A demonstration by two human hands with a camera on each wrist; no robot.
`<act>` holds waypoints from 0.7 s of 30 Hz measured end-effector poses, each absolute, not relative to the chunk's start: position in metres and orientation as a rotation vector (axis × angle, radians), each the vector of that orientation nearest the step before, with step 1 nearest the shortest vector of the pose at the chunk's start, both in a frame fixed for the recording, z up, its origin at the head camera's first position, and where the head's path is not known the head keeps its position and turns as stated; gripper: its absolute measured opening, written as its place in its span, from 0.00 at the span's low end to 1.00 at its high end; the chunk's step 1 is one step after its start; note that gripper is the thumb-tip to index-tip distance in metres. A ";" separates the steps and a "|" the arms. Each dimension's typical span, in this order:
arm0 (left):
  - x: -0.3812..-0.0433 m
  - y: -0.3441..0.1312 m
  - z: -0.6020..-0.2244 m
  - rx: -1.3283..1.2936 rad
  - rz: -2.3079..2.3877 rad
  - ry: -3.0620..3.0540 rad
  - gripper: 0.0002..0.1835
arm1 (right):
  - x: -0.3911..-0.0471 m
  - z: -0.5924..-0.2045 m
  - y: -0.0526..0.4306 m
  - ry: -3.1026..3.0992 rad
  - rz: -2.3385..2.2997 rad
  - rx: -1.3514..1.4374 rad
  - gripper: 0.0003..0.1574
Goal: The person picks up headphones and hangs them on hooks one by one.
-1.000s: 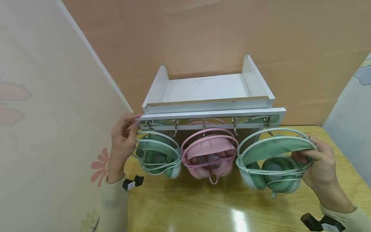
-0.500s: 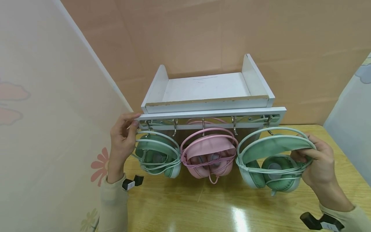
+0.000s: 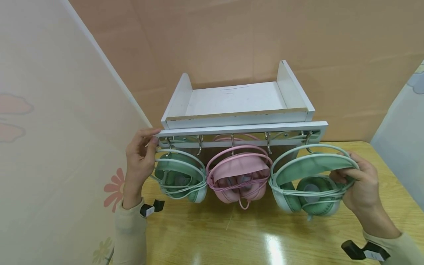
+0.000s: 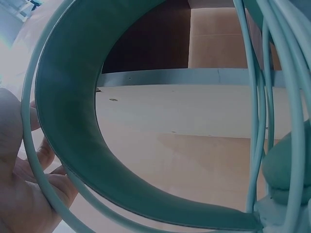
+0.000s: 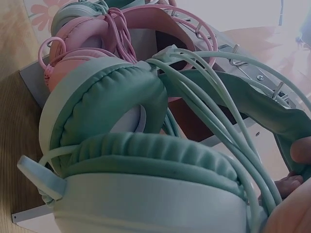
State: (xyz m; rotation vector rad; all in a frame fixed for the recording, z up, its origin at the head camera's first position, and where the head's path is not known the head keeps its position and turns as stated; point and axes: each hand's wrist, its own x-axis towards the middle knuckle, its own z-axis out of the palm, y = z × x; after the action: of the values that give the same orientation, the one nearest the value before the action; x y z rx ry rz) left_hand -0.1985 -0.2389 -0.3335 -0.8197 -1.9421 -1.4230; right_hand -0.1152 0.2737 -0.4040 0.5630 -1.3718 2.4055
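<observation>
My right hand [image 3: 362, 184] grips green headphones [image 3: 314, 165] by the right side of their headband. Their upper band is at the rightmost metal hook [image 3: 308, 141]; whether it rests in the hook I cannot tell. In the right wrist view their padded ear cups [image 5: 112, 107] and wound cable [image 5: 209, 116] fill the foreground. My left hand [image 3: 140, 158] holds the left end of the white hook rack [image 3: 241, 129], thumb in front and a finger along the top. Beside it, other green headphones [image 3: 180, 176] hang at the left hook. Pink headphones [image 3: 240, 173] hang at the middle hook.
Behind the rack's rail is a white shelf tray [image 3: 235, 99] with raised sides. A wooden table [image 3: 212, 232] lies below. A brown papered wall [image 3: 232, 36] rises behind, and a pale patterned panel [image 3: 66, 147] stands close on the left.
My right hand and its green headphones have shifted slightly left and up. The left hand stays on the rack's end, and the other headphones have kept their places.
</observation>
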 end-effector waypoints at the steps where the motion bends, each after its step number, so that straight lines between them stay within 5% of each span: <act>1: -0.198 -0.239 -0.333 -0.819 -1.423 -1.943 0.14 | -0.116 -0.405 0.274 -1.370 2.402 0.557 0.36; 14: -0.199 -0.238 -0.333 -0.812 -1.412 -1.945 0.13 | -0.121 -0.398 0.270 -1.492 2.304 0.374 0.34; 21: -0.197 -0.237 -0.333 -0.814 -1.428 -1.945 0.14 | -0.126 -0.407 0.276 -1.464 2.315 0.540 0.33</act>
State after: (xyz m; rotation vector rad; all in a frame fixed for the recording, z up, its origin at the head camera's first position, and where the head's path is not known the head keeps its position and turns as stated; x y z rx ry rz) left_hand -0.1972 -0.2371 -0.3326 -0.8138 -1.9450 -1.4279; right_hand -0.1256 0.2756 -0.4068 0.5402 -1.4640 2.3148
